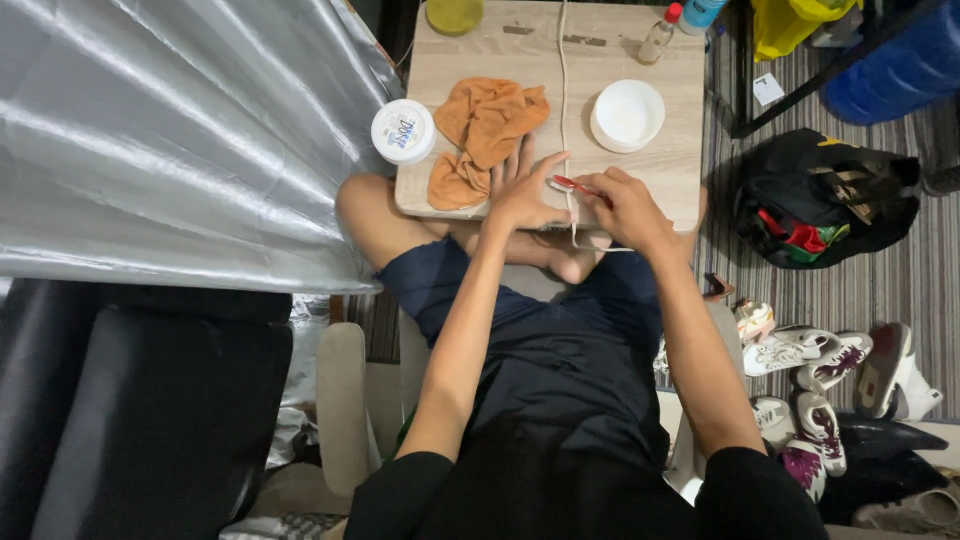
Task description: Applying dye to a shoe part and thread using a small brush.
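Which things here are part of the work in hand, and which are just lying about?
In use: red toothbrush in right hand; white cord pressed under left hand; white bowl, orange cloth and white tub close by.

Lying about: black bag, shoes, small bottle, silver sheet.

Single head-worn view, looking steeply down from above the seated body, facing forward over arms and lap toward a small wooden table (640, 170); moderately close, floor visible around.
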